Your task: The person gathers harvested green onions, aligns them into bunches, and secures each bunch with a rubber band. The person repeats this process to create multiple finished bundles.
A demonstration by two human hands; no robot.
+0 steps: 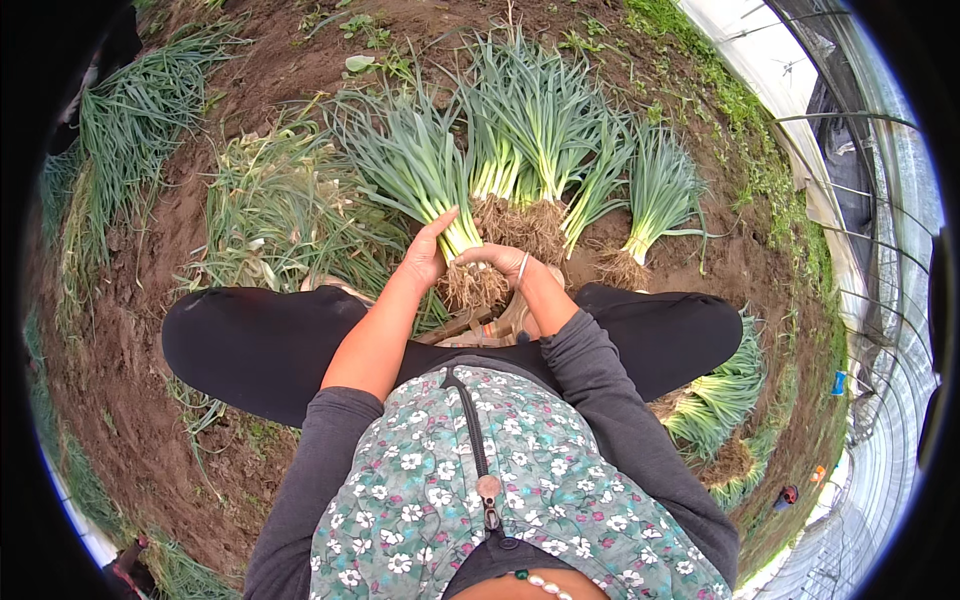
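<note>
Between my knees, my left hand (427, 253) and my right hand (501, 261) grip a bunch of leek-like plants (431, 169) around its pale stems. The left thumb and fingers wrap one side of the stems, and the right hand closes from the other side just above the brown roots (472, 285). The blue-green leaves fan away from me. Touching distance beyond the hands lies a larger pile of the same plants (529, 127), its roots towards me. To its right rests a separate smaller bunch (645, 195).
Loose, partly yellowed leaves (292, 210) heap up at the left. More plants lie at the far left (142, 120), with further bunches (712, 409) behind my right knee. Brown soil (255, 60) surrounds them. A hooped plastic tunnel wall (832, 187) curves along the right.
</note>
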